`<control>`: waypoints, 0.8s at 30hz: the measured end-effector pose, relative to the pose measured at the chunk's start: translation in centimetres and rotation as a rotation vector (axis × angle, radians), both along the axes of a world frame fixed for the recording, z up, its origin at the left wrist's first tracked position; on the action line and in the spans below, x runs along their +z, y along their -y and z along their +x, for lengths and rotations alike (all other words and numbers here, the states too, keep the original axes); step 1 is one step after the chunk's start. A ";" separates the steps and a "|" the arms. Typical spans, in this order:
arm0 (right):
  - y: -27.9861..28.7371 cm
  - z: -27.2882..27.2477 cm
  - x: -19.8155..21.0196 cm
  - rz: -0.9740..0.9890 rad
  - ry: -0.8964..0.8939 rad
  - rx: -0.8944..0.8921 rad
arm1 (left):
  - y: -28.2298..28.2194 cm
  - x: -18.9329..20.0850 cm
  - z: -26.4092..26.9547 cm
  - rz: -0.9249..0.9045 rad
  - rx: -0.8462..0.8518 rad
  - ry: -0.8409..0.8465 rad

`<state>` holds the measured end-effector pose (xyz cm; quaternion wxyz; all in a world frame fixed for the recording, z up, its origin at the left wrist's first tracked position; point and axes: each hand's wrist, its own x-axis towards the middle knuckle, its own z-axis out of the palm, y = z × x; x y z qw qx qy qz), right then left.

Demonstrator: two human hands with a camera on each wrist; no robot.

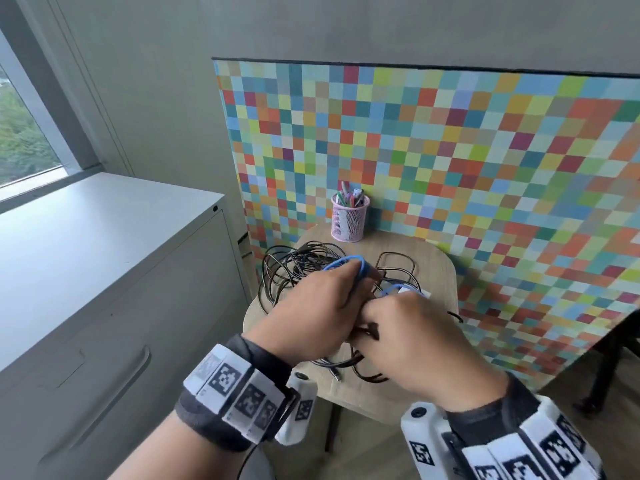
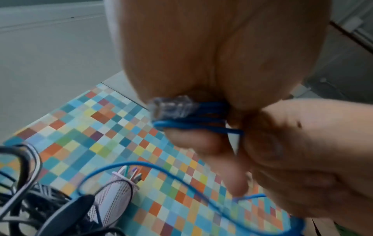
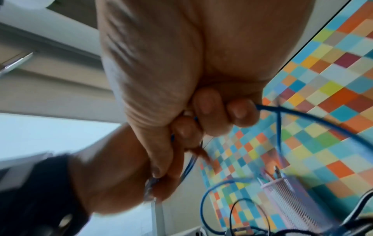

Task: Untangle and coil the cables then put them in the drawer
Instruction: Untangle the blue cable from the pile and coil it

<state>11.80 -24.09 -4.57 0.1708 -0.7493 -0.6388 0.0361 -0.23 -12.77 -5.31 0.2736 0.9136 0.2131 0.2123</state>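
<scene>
Blue cable [image 2: 193,126]: light, springy, slippery-looking; left hand [image 1: 311,313] pinches loops beside the plug [image 2: 171,107], right hand [image 1: 415,341] fingers curled round strand.

Small wooden table [image 1: 438,271]: tangled black cables [image 1: 294,268], pink mesh pen cup [image 1: 348,220].

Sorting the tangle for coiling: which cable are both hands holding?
The blue cable, the only blue one; left hand and right hand grip it, while the black cables lie on the table.
</scene>
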 end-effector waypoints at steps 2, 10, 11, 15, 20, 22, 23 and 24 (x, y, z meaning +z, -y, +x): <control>1.0 1.4 0.3 0.131 -0.128 -0.042 | -0.3 0.4 -0.4 0.049 -0.014 -0.069; 1.1 5.1 0.1 0.213 -0.553 0.123 | 0.1 1.2 -1.2 -0.696 -0.243 0.004; 1.2 5.1 0.1 0.142 -0.574 0.186 | 0.0 1.1 -1.3 -0.744 -0.287 0.021; 1.1 4.2 1.0 0.044 -0.687 0.355 | -0.1 1.1 -1.6 -0.961 -0.451 0.097; 0.3 4.2 0.4 0.231 -0.465 0.253 | -0.6 1.2 -1.3 -0.994 -0.397 0.162; 0.0 4.1 0.0 0.292 -0.492 0.234 | -0.5 1.3 -1.3 -1.046 -0.333 0.228; -0.2 4.1 -0.1 0.331 -0.514 0.228 | -0.4 1.3 -1.2 -1.084 -0.319 0.272; -0.4 4.2 -0.2 0.363 -0.538 0.215 | -0.2 1.2 -1.2 -1.126 -0.315 0.322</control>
